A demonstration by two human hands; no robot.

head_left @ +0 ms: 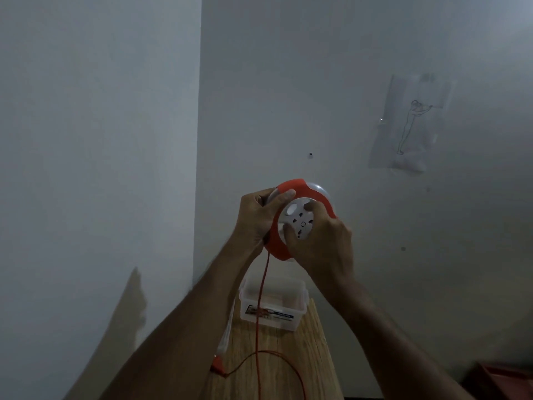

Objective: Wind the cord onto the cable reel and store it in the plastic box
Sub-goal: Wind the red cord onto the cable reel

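Note:
I hold a round red and white cable reel (pixel 310 190) up in front of the wall. My left hand (pixel 259 215) grips its left rim. My right hand (pixel 320 243) lies on the white socket hub (pixel 298 219), fingers in its recesses. A thin red cord (pixel 263 287) hangs from the reel's bottom down to the wooden table (pixel 288 368), where it loops. The red plug (pixel 217 365) lies at the table's left edge. The clear plastic box (pixel 272 306) stands open at the table's far end, below the reel.
The narrow table sits in a wall corner. A clear lid (pixel 226 333) leans off the table's left side beside the box. A drawing on plastic film (pixel 411 125) is stuck to the wall at right. A dark red object (pixel 504 376) shows at bottom right.

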